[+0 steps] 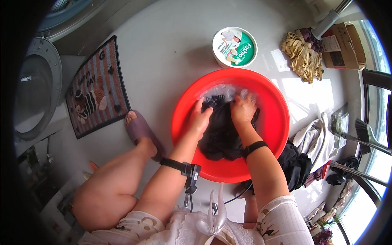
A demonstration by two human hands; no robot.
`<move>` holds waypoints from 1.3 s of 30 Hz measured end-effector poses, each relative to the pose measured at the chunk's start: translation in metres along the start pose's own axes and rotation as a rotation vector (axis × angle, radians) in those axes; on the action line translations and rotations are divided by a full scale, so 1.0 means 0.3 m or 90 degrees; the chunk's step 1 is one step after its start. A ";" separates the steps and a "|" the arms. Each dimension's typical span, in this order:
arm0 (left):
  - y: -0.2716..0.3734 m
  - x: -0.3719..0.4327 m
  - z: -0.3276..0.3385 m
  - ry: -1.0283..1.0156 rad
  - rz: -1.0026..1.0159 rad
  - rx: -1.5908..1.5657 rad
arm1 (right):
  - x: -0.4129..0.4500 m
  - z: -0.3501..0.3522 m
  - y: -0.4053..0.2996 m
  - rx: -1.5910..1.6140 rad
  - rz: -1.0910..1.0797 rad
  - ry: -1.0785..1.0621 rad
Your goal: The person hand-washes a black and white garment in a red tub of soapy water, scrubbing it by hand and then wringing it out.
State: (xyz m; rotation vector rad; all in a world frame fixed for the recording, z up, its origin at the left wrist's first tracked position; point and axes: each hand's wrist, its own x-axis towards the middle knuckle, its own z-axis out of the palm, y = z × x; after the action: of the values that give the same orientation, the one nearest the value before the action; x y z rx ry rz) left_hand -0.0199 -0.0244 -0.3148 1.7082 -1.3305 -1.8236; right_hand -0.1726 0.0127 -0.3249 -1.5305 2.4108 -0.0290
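A wet black garment (221,134) lies bunched in a round red plastic basin (277,122), with suds and water (220,88) along the basin's far side. At the garment's left edge is my left hand (199,118), thumb and forefinger spread, nothing visible between them. My right hand (244,108) rests palm down on the upper right of the black cloth. Its fingertips reach into the foam, so whether they grip the fabric is hidden. Each wrist area wears a black strap.
A white tub with a printed green-and-white lid (235,47) stands beyond the basin. Black clothes (294,167) and a pale cloth (317,141) lie at right. Around them are a mop (303,56), a cardboard box (344,46) and a broom (364,134). A mat (98,88) and open washer door (36,88) are left.
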 end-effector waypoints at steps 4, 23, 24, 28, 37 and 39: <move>0.038 -0.008 0.002 -0.075 -0.181 -0.338 | 0.035 0.005 -0.076 0.333 0.143 0.018; 0.059 -0.001 0.013 -0.123 -0.158 -0.336 | -0.042 -0.119 0.013 0.239 0.176 0.085; 0.062 -0.012 0.004 -0.099 -0.152 -0.373 | -0.078 -0.108 0.018 0.130 0.157 0.093; 0.049 -0.038 -0.004 0.004 -0.073 0.244 | -0.159 -0.092 -0.014 0.042 0.089 -0.098; 0.013 -0.003 0.024 -0.045 -0.018 -0.217 | 0.018 -0.011 -0.021 0.165 0.172 0.016; 0.078 -0.025 0.035 -0.032 -0.216 -0.286 | 0.030 -0.017 -0.090 0.313 0.265 0.026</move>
State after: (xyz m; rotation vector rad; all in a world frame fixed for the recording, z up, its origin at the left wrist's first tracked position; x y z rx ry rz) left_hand -0.0358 -0.0267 -0.2936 1.7123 -0.5972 -2.1524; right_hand -0.1535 -0.0078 -0.3176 -0.8101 2.4562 -0.5268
